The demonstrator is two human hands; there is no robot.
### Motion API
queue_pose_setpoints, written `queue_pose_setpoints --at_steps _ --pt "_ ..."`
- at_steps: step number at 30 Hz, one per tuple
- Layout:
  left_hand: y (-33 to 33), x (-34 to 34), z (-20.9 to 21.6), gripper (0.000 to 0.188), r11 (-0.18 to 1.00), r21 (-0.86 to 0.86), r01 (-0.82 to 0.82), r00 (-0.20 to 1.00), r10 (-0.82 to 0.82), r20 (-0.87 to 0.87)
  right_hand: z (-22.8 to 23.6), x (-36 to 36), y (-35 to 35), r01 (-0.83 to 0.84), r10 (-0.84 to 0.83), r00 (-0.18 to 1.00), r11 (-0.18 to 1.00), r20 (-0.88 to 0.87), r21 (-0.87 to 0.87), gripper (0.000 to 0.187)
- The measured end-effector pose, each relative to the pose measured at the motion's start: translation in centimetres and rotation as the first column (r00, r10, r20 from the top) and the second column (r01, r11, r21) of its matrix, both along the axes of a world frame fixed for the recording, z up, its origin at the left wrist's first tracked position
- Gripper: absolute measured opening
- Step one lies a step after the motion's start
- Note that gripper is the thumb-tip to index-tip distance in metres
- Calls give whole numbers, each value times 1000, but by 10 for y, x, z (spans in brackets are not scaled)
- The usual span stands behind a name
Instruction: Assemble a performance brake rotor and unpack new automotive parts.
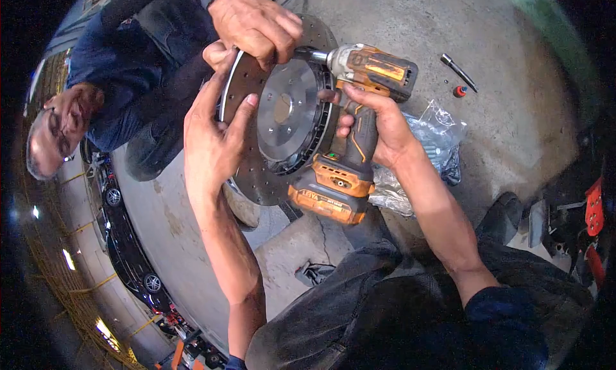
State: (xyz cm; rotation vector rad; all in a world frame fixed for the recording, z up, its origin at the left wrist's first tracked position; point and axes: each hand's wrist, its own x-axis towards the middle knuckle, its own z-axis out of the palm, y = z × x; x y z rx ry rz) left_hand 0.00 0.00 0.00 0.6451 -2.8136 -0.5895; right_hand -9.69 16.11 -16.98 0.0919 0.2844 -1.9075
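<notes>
A drilled brake disc [255,176] with a silver centre is held up in front of me, tilted. My left hand [215,136] grips its left edge, thumb on the drilled face and fingers behind. My right hand [388,126] is wrapped round the handle of an orange and black cordless impact wrench [356,142]. The wrench's nose and socket [314,55] point left, at the disc's upper right part; whether the socket sits on a fastener I cannot tell. A co-worker's hand [256,26] is closed over the disc's top edge.
The co-worker, in dark clothes [144,68], crouches at the left. On the concrete floor at the right lie a socket extension [459,73], a small red and black piece [460,91] and a clear plastic bag [439,136]. A dark car [131,251] stands far left; red parts [594,206] show far right.
</notes>
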Motion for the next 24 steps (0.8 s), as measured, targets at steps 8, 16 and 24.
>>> queue_pose_setpoints --at_steps 8,16,24 --pt "-5 7 2 57 998 56 0 998 3 -60 16 -3 -2 -54 65 995 991 -82 126 36" --pt "-4 24 -4 65 996 -24 -87 992 84 -92 6 -10 -7 10 64 965 961 -255 278 55" --pt "-6 44 3 69 991 111 -76 979 95 -179 15 -3 -11 -13 136 954 909 -267 416 41"
